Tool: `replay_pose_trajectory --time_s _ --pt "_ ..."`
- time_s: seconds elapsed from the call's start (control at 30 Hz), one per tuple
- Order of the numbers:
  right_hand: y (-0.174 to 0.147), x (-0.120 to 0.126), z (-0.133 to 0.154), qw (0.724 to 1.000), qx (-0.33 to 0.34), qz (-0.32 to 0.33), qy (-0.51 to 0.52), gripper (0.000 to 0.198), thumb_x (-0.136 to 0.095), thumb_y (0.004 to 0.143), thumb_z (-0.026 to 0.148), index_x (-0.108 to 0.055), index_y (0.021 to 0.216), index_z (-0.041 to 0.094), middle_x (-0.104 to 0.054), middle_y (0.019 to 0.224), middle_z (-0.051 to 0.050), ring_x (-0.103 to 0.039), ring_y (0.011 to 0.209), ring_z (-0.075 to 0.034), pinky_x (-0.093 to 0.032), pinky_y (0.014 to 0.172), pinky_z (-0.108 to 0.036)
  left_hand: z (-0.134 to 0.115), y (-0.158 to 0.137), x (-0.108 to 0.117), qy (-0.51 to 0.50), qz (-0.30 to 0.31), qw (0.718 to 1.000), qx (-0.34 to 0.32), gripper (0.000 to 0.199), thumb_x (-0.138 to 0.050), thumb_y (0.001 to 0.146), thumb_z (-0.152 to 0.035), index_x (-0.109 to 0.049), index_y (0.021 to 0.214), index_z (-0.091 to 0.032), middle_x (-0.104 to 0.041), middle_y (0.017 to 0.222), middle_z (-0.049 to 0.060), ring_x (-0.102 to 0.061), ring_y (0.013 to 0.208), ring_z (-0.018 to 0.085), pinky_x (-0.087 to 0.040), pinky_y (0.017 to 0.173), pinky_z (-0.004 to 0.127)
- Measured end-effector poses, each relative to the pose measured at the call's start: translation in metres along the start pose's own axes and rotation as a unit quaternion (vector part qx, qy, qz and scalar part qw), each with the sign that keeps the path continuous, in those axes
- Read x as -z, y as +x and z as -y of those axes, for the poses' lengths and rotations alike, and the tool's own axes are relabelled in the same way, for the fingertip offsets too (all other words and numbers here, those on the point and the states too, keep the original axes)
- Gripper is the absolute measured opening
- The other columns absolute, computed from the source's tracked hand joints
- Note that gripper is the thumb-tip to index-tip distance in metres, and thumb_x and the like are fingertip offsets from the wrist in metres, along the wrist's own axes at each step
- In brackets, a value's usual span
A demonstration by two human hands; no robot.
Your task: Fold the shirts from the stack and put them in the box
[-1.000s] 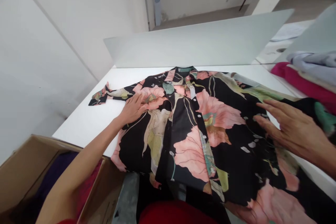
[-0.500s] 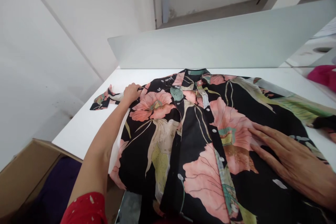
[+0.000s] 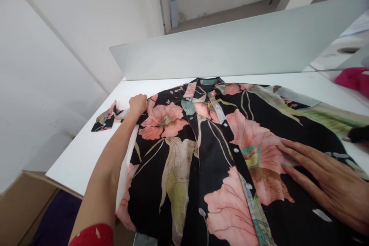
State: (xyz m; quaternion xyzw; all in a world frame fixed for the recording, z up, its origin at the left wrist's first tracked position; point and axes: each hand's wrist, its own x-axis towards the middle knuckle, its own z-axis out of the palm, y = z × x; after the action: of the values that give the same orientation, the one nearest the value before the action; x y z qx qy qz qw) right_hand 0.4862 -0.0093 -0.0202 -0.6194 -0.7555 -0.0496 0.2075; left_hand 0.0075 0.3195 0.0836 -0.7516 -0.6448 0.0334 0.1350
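Observation:
A black button-front shirt (image 3: 211, 146) with large pink flowers and green leaves lies spread face up, its collar at the far side and its lower part running out of view near me. My left hand (image 3: 138, 104) is closed on the shirt's left edge, near where that sleeve joins; the fingertips are hidden. Beyond it the cuff (image 3: 103, 118) of the same sleeve lies on the tabletop. My right hand (image 3: 325, 177) rests flat on the shirt's right front, fingers stretched out over a pink flower. The right sleeve extends out to the right edge.
The shirt lies on a white table (image 3: 77, 157). A pale upright panel (image 3: 213, 55) runs along its back edge. At the lower left stands a cardboard box (image 3: 27, 196) with dark purple cloth (image 3: 59, 219) inside. Bright pink fabric (image 3: 353, 80) lies at the far right.
The view has shifted slightly, so the shirt and table sit a little differently in the picture. Both hands keep about the same places on the shirt.

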Motion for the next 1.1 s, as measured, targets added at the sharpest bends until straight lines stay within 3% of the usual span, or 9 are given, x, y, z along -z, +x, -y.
replay_pose_trajectory --time_s 0.17,0.47,0.63,0.77,0.9,1.0,1.1 --pt "-0.004 0.000 0.003 0.998 0.048 -0.010 -0.040 0.059 -0.037 0.105 0.043 -0.033 0.163 0.035 -0.049 0.164 -0.008 -0.053 0.146 -0.033 -0.050 0.118 -0.062 0.010 0.008 -0.004 -0.013 -0.009 0.999 0.048 0.046 -0.034 0.102 -0.026 -0.074 0.124 -0.017 -0.072 0.127 0.021 -0.070 0.116 0.036 -0.053 0.086 0.043" --pt "0.001 0.002 0.007 0.998 0.042 -0.012 -0.053 0.057 -0.036 0.107 0.046 -0.038 0.162 0.030 -0.049 0.164 -0.006 -0.054 0.146 -0.030 -0.054 0.115 -0.058 0.011 0.018 -0.002 -0.002 0.006 0.999 0.044 0.045 -0.032 0.103 -0.025 -0.070 0.125 -0.012 -0.068 0.130 0.021 -0.068 0.114 0.035 -0.050 0.088 0.042" --pt "0.007 0.013 0.021 0.999 0.000 -0.001 -0.036 0.055 -0.036 0.109 0.047 -0.052 0.155 0.024 -0.054 0.160 -0.009 -0.055 0.145 -0.028 -0.052 0.117 -0.053 0.013 0.019 0.001 0.025 0.006 0.999 0.024 0.046 -0.032 0.101 -0.026 -0.070 0.123 -0.010 -0.068 0.125 0.024 -0.069 0.113 0.038 -0.051 0.088 0.044" --pt "0.011 0.016 0.025 0.999 -0.030 0.005 -0.015 0.053 -0.039 0.109 0.047 -0.055 0.154 0.024 -0.054 0.160 -0.008 -0.054 0.146 -0.028 -0.051 0.118 -0.053 0.006 0.017 0.003 0.021 -0.060 0.998 0.008 0.051 -0.031 0.101 -0.031 -0.069 0.126 -0.009 -0.067 0.126 0.027 -0.065 0.118 0.042 -0.051 0.093 0.051" --pt "0.013 0.015 0.025 0.999 -0.039 0.002 0.002 0.052 -0.042 0.108 0.045 -0.056 0.154 0.026 -0.054 0.160 -0.008 -0.053 0.147 -0.028 -0.049 0.119 -0.053 -0.013 -0.002 -0.001 -0.090 -0.129 0.983 -0.092 0.053 -0.035 0.102 -0.036 -0.060 0.145 -0.017 -0.062 0.145 0.020 -0.059 0.130 0.037 -0.049 0.106 0.051" --pt "0.013 0.018 0.027 0.999 -0.044 0.008 0.012 0.052 -0.040 0.108 0.047 -0.058 0.152 0.026 -0.056 0.158 -0.009 -0.054 0.146 -0.028 -0.047 0.120 -0.053 -0.027 -0.021 -0.007 -0.120 -0.085 0.968 -0.202 0.050 -0.041 0.101 -0.036 -0.058 0.147 -0.026 -0.056 0.156 0.013 -0.047 0.147 0.032 -0.040 0.120 0.052" --pt "0.012 0.024 0.031 0.998 -0.053 0.026 0.022 0.056 -0.036 0.108 0.051 -0.059 0.150 0.021 -0.056 0.157 -0.012 -0.052 0.146 -0.030 -0.042 0.123 -0.054 -0.031 -0.034 -0.010 -0.101 -0.013 0.969 -0.225 0.050 -0.042 0.101 -0.035 -0.056 0.149 -0.027 -0.046 0.167 0.010 -0.032 0.158 0.033 -0.029 0.126 0.057"
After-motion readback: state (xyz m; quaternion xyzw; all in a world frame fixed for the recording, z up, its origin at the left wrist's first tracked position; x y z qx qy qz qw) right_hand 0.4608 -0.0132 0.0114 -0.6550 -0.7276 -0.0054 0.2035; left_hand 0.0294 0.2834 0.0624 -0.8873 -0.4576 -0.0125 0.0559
